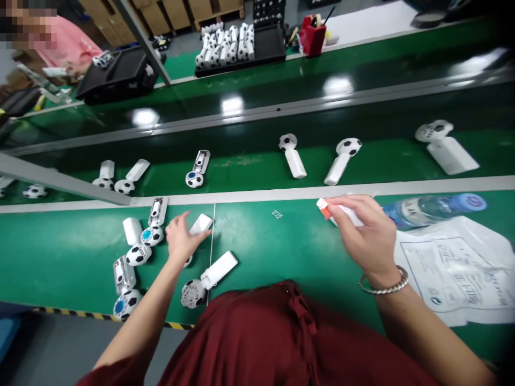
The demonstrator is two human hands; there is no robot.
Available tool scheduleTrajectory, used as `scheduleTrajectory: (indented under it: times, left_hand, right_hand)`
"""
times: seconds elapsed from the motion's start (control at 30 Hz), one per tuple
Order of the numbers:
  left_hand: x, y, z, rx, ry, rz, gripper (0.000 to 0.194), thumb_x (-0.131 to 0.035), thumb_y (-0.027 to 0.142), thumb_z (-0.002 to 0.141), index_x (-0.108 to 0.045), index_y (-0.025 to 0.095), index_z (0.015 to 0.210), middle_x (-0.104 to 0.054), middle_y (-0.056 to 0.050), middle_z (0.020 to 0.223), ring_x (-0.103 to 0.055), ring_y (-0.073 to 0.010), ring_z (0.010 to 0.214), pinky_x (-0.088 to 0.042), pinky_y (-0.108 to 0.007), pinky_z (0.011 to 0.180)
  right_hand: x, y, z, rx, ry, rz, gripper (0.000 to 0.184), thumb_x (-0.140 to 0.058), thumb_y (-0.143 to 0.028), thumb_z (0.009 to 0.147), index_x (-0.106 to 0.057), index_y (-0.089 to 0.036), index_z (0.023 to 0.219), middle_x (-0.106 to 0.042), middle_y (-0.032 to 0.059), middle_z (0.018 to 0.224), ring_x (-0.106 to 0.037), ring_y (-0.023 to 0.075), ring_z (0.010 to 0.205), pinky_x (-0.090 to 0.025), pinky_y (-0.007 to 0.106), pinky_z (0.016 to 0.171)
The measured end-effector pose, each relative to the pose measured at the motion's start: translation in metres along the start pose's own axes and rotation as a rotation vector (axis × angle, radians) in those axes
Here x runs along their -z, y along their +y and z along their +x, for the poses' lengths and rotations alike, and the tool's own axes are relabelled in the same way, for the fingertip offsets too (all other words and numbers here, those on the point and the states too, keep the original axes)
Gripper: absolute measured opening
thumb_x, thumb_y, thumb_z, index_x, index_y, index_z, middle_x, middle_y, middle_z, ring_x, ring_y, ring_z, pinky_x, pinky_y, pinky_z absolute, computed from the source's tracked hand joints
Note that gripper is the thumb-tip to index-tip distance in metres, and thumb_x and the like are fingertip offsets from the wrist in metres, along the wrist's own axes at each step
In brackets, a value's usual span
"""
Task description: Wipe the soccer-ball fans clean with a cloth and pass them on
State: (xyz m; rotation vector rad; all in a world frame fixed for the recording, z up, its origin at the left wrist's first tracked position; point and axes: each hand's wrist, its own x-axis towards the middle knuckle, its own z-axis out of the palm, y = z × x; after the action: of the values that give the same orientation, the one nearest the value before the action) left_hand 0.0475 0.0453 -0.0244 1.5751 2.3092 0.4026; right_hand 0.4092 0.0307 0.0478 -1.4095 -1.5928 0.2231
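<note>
My left hand (181,238) reaches onto the green work surface, and its fingers close round a white football-headed handheld fan (200,224). Beside it lie several more such fans, among them a white one (213,274) with its grille head toward me and an opened one with a blue centre (155,225). My right hand (364,230) is curled round a white tool with an orange tip (336,210), held just above the surface. A silver bracelet (384,283) circles that wrist.
Several fans (293,153) ride on the conveyor belt (257,161) beyond. To my right a clear water bottle (432,208) lies by printed sheets in plastic (462,268). A black tray (265,51) of fans, a red holder (313,35) and a person in pink (68,43) are farther off.
</note>
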Motion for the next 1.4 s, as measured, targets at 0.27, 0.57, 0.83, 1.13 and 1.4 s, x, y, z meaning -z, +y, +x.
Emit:
scheduleTrajectory:
  times: [0.27,0.57,0.83,1.13,1.4]
  left_hand:
    - [-0.013,-0.079,-0.054,0.123,0.061,-0.225,0.060,-0.068,0.039,0.058,-0.048,0.018,0.111,-0.056,-0.007,0.099,-0.057,-0.0228,0.092,-0.045,-0.036,0.082]
    - [0.027,0.058,-0.029,-0.203,0.146,-1.082,0.055,-0.078,0.028,0.048,-0.053,0.015,0.095,-0.061,-0.005,0.086,-0.062,-0.0181,0.077,-0.050,-0.031,0.073]
    - [0.024,0.152,-0.062,-0.172,-0.548,-1.150,0.056,-0.072,0.020,0.057,-0.047,0.019,0.106,-0.060,0.000,0.078,-0.058,-0.0130,0.071,-0.046,-0.025,0.067]
    - [-0.003,0.177,-0.071,-0.394,-0.580,-0.845,0.052,-0.079,0.030,0.051,-0.057,0.015,0.095,-0.062,-0.005,0.089,-0.057,-0.0180,0.079,-0.045,-0.028,0.070]
    - [-0.015,0.188,-0.074,-0.358,-0.627,-1.046,0.028,-0.070,0.021,0.061,-0.053,0.014,0.082,-0.055,0.001,0.074,-0.051,-0.0107,0.067,-0.041,-0.021,0.062]
  right_hand:
    - [-0.006,-0.034,-0.002,0.102,-0.041,0.076,0.009,-0.059,-0.020,0.080,-0.066,-0.021,0.085,-0.065,0.0028,0.081,-0.061,0.0161,0.079,-0.049,0.032,0.075]
    - [0.015,-0.052,-0.014,0.084,-0.036,0.117,0.009,-0.058,-0.020,0.081,-0.066,-0.021,0.084,-0.064,0.0024,0.079,-0.060,0.0152,0.078,-0.048,0.031,0.074]
    - [0.020,-0.048,-0.013,0.058,0.007,0.127,0.010,-0.056,-0.021,0.083,-0.066,-0.022,0.086,-0.065,0.0014,0.082,-0.059,0.0153,0.080,-0.046,0.033,0.075]
    - [0.017,-0.040,-0.014,0.206,0.042,-0.037,0.009,-0.056,-0.023,0.083,-0.064,-0.021,0.087,-0.065,0.0013,0.082,-0.058,0.0143,0.079,-0.039,0.032,0.076]
    - [-0.006,-0.038,-0.012,0.449,-0.032,-0.258,0.013,-0.054,-0.020,0.084,-0.065,-0.022,0.089,-0.067,0.0010,0.083,-0.052,0.0140,0.075,-0.031,0.033,0.073]
